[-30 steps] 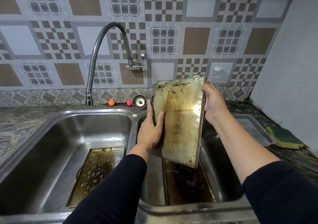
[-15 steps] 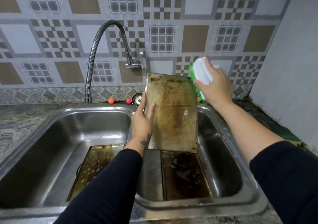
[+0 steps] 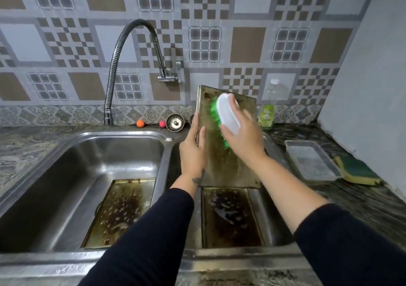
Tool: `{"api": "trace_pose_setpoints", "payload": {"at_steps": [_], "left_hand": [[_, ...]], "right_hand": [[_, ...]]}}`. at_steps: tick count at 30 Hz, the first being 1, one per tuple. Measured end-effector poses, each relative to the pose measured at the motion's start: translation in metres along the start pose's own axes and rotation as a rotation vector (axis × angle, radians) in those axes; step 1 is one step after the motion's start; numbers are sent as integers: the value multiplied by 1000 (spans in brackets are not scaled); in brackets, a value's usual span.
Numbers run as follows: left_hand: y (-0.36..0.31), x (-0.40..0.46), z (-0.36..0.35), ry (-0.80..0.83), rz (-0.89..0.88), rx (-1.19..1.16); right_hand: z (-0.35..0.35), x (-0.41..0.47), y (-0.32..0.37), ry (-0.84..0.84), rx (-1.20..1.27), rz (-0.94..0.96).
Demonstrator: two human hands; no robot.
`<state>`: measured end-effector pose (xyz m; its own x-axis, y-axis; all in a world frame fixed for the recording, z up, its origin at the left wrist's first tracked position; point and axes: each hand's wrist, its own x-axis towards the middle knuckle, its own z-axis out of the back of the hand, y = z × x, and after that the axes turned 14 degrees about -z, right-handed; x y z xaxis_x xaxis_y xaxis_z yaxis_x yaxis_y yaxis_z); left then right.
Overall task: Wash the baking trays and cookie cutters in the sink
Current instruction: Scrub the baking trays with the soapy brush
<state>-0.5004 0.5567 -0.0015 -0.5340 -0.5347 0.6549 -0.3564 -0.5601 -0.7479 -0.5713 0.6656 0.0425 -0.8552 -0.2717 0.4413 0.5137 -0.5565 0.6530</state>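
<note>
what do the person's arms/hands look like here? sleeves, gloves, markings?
Both arms wear dark, near-black long sleeves pushed up to mid-forearm. Left hand and right hand are bare: no gloves, rings or watch visible. A small dark tattoo-like mark sits at the left wrist.

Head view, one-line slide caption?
Left hand steadies a greasy baking tray upright while right hand scrubs it with a green-bristled brush.

I see a flexible metal tap [image 3: 123, 50] arching from the patterned tile wall [image 3: 248, 44]. Along the back of the marbled counter [image 3: 19, 151] sit an orange ball [image 3: 140, 123], a pink ball [image 3: 162, 123] and a metal drain strainer [image 3: 175, 122] tipped on its edge. Further right stands a soap bottle [image 3: 269, 105] with green liquid low inside. Near it lies a clear plastic container [image 3: 310, 160], with a yellow-and-green sponge [image 3: 357, 171] just beside it.
</note>
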Motion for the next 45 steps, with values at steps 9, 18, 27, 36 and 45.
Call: {"api": "trace_pose_setpoints", "payload": {"at_steps": [9, 18, 27, 36, 45], "left_hand": [[2, 19, 17, -136, 39, 0], [-14, 11, 11, -77, -63, 46], [1, -18, 21, 233, -421, 523], [20, 3, 69, 272, -112, 559], [75, 28, 159, 448, 234, 553]], "right_hand": [[-21, -64, 2, 199, 164, -6], [8, 34, 23, -34, 136, -310], [-7, 19, 64, 7, -9, -467], [-15, 8, 68, -32, 105, -419], [-74, 4, 92, 266, 495, -435]]}}
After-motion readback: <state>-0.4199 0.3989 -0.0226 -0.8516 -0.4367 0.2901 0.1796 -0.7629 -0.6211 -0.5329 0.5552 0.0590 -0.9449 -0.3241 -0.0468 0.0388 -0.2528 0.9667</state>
